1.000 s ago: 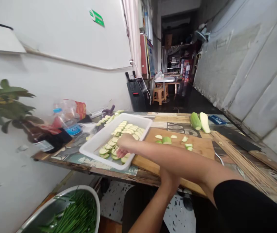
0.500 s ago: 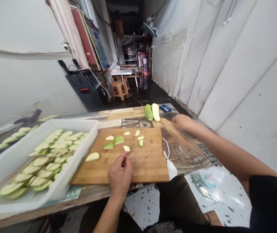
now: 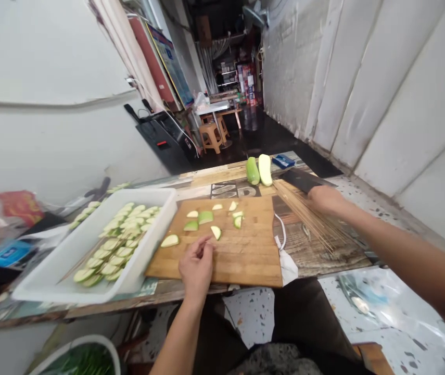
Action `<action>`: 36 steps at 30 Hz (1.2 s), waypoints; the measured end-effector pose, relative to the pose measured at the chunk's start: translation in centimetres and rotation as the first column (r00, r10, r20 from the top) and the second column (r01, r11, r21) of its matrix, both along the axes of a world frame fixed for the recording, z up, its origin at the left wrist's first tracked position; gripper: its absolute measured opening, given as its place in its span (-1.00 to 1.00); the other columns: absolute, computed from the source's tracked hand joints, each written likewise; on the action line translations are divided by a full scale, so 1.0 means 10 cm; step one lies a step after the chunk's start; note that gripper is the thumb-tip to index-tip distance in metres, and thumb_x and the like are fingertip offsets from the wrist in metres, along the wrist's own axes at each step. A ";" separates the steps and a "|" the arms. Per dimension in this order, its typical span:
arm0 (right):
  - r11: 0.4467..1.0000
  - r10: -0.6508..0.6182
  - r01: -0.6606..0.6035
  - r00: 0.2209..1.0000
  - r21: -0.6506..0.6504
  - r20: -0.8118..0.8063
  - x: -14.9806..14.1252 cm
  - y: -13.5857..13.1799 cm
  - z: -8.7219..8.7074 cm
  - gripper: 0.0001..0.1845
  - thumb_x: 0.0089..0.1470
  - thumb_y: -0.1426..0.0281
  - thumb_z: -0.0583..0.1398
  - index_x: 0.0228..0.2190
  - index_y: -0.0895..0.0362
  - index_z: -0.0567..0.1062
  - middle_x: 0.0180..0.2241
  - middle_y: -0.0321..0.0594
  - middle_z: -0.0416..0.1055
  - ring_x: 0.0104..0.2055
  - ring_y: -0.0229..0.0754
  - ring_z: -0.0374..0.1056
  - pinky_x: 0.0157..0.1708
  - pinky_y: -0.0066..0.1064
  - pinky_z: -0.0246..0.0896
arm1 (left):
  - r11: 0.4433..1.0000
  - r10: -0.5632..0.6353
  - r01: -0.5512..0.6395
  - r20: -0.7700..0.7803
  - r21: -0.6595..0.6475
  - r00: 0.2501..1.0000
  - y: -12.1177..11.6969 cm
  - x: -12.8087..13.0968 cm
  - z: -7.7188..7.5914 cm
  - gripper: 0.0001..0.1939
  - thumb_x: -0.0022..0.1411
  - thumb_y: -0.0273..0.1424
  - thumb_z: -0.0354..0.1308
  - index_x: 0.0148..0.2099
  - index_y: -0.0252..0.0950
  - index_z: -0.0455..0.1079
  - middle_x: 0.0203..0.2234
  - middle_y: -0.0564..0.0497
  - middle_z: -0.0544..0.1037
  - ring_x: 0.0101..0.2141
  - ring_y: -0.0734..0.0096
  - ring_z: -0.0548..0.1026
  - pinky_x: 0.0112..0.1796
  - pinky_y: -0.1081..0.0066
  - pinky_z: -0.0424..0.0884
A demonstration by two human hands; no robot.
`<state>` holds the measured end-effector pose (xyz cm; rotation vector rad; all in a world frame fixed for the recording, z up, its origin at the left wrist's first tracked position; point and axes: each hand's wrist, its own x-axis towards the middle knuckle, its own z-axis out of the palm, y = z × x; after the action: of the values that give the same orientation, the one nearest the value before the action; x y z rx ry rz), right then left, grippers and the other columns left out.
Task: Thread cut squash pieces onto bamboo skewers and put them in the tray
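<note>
My left hand (image 3: 196,263) is over the wooden cutting board (image 3: 245,265), its fingers loosely curled and the thumb apart, holding nothing. Just beyond its fingertips lies a cut zucchini piece (image 3: 215,232). More pieces are scattered across the board, among them a green-skinned chunk (image 3: 205,216) and a pale slice (image 3: 169,240). At the right, my right hand (image 3: 326,199) is closed at the near end of a dark-bladed knife (image 3: 299,180), above a bundle of thin wooden skewers (image 3: 304,216). The knife's handle is hidden by the hand.
A white tray (image 3: 168,197) of skewered zucchini slices (image 3: 115,255) stands left of the board. Two zucchini halves (image 3: 252,172) and a blue packet (image 3: 283,161) lie at the table's far edge. Below, a tub (image 3: 115,349) holds greens. A plastic bag (image 3: 382,297) is at lower right.
My right hand has moved right and nearer, and the knife blade now shows. My left fingers have loosened and parted from the zucchini piece. The view has shifted, bringing the tub into sight.
</note>
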<state>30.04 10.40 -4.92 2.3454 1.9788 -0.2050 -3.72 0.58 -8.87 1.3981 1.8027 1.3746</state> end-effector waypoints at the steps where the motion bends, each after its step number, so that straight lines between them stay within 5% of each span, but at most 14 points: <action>1: 1.000 0.016 -0.016 1.000 0.000 -0.001 0.04 0.01 0.00 -0.71 -0.05 0.42 0.10 -0.34 0.34 0.54 -0.27 0.19 0.44 -0.20 0.04 0.37 -0.25 -0.29 0.20 | 1.000 0.006 -0.006 0.016 -0.013 1.000 0.02 -0.03 0.00 -0.65 0.05 -0.30 0.05 -0.15 -0.37 0.42 -0.45 -0.04 0.54 -0.40 0.38 0.48 -0.28 0.39 0.37; 6: 0.993 0.120 -0.119 0.992 -0.023 0.033 0.18 0.05 -0.01 -0.73 -0.05 0.40 0.08 -0.44 0.24 0.56 -0.34 0.05 0.47 -0.26 -0.07 0.38 -0.33 -0.40 0.14 | 0.989 -0.137 0.121 -0.245 -0.080 0.960 0.15 -0.09 0.09 -0.68 0.05 -0.31 0.06 -0.14 -0.32 0.42 -0.33 -0.05 0.54 -0.35 0.36 0.47 -0.25 0.37 0.36; 11: 0.997 0.073 -0.072 0.997 0.037 -0.022 0.22 0.05 0.10 -0.74 -0.05 0.37 0.08 -0.51 0.19 0.55 -0.47 -0.05 0.47 -0.41 -0.14 0.35 -0.47 -0.43 0.07 | 0.948 -0.301 0.296 -0.645 -0.119 0.703 0.29 -0.07 0.25 -0.67 0.05 -0.42 0.07 -0.08 -0.24 0.39 -0.12 -0.09 0.44 -0.11 0.22 0.37 -0.09 0.27 0.24; 15: 0.985 0.067 -0.029 0.973 0.168 -0.221 0.17 0.00 0.23 -0.75 -0.06 0.31 0.12 -0.56 0.17 0.53 -0.61 -0.19 0.41 -0.55 -0.23 0.27 -0.54 -0.45 0.01 | 0.881 -0.448 0.399 -0.719 -0.254 0.532 0.43 -0.13 0.33 -0.68 0.05 -0.43 0.10 -0.09 -0.24 0.39 -0.15 -0.10 0.45 -0.12 0.19 0.36 -0.07 0.24 0.19; 17: 0.975 0.086 0.011 0.902 0.223 -0.423 0.06 -0.05 0.28 -0.76 -0.06 0.30 0.12 -0.52 0.19 0.52 -0.66 -0.25 0.36 -0.63 -0.31 0.20 -0.58 -0.48 -0.01 | 0.868 -0.478 0.404 -0.699 -0.287 0.532 0.48 -0.16 0.35 -0.65 0.01 -0.38 0.15 -0.08 -0.24 0.40 -0.18 -0.11 0.46 -0.13 0.18 0.36 -0.09 0.27 0.21; 20: 0.977 0.127 0.057 0.619 0.206 -0.775 -0.26 -0.20 0.29 -0.76 -0.07 0.31 0.13 -0.41 0.21 0.49 -0.71 -0.36 0.25 -0.72 -0.40 0.06 -0.68 -0.53 -0.08 | 0.876 -0.478 0.384 -0.644 -0.293 0.598 0.50 -0.19 0.38 -0.63 -0.04 -0.33 0.19 -0.12 -0.23 0.42 -0.26 -0.09 0.46 -0.20 0.20 0.40 -0.17 0.31 0.27; 23: 0.991 0.128 -0.012 0.330 0.131 -0.935 -0.70 -0.38 0.25 -0.83 -0.08 0.35 0.13 -0.44 0.19 0.44 -0.73 -0.44 0.17 -0.76 -0.44 -0.01 -0.75 -0.57 -0.18 | 0.882 -0.470 0.369 -0.558 -0.292 0.684 0.47 -0.20 0.37 -0.73 -0.07 -0.34 0.20 -0.24 -0.24 0.46 -0.33 -0.04 0.48 -0.32 0.27 0.44 -0.24 0.33 0.31; 26: 0.979 0.177 -0.143 0.246 0.145 -0.953 -1.15 -0.50 0.15 -0.83 -0.08 0.32 0.14 -0.53 0.19 0.41 -0.75 -0.44 0.17 -0.76 -0.44 -0.02 -0.75 -0.58 -0.17 | 0.881 -0.459 0.384 -0.303 -0.276 0.835 0.45 -0.19 0.32 -0.77 -0.05 -0.36 0.18 -0.27 -0.27 0.46 -0.44 0.00 0.52 -0.43 0.34 0.45 -0.28 0.33 0.35; 28: 0.948 0.279 -0.216 0.219 0.232 -0.935 -1.40 -0.54 0.07 -0.80 -0.04 0.31 0.12 -0.52 0.18 0.42 -0.75 -0.44 0.18 -0.72 -0.42 0.02 -0.71 -0.59 -0.11 | 0.905 -0.371 0.373 0.049 -0.204 0.927 0.45 -0.18 0.27 -0.72 -0.02 -0.39 0.18 -0.20 -0.31 0.42 -0.47 0.00 0.53 -0.44 0.38 0.47 -0.29 0.33 0.38; 30: 0.902 0.408 -0.251 0.233 0.350 -0.883 -1.58 -0.56 -0.01 -0.78 0.01 0.32 0.08 -0.49 0.17 0.47 -0.70 -0.39 0.25 -0.65 -0.37 0.12 -0.64 -0.57 -0.01 | 0.954 -0.219 0.286 0.436 -0.093 0.873 0.47 -0.15 0.22 -0.70 -0.02 -0.46 0.20 -0.16 -0.36 0.38 -0.42 -0.04 0.53 -0.39 0.41 0.50 -0.26 0.36 0.40; 32: 0.845 0.522 -0.283 0.259 0.453 -0.812 -1.69 -0.57 -0.09 -0.75 0.04 0.36 0.06 -0.41 0.15 0.52 -0.59 -0.32 0.39 -0.56 -0.32 0.22 -0.54 -0.53 0.08 | 0.986 -0.101 0.163 0.685 -0.027 0.722 0.49 -0.12 0.19 -0.77 0.00 -0.53 0.19 -0.21 -0.40 0.35 -0.38 -0.08 0.53 -0.35 0.44 0.51 -0.22 0.39 0.40; 36: 0.789 0.597 -0.384 0.296 0.480 -0.745 -1.72 -0.64 -0.26 -0.69 0.07 0.38 0.03 -0.27 0.13 0.54 -0.37 -0.22 0.52 -0.43 -0.22 0.35 -0.42 -0.46 0.17 | 0.998 -0.005 0.051 0.818 -0.029 0.575 0.51 -0.08 0.17 -0.91 0.11 -0.54 0.11 -0.27 -0.40 0.31 -0.36 -0.12 0.52 -0.33 0.39 0.52 -0.22 0.37 0.43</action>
<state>12.80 3.97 -7.56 1.5810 3.2046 -1.5044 -4.49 5.66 -7.17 0.5382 1.1404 1.5723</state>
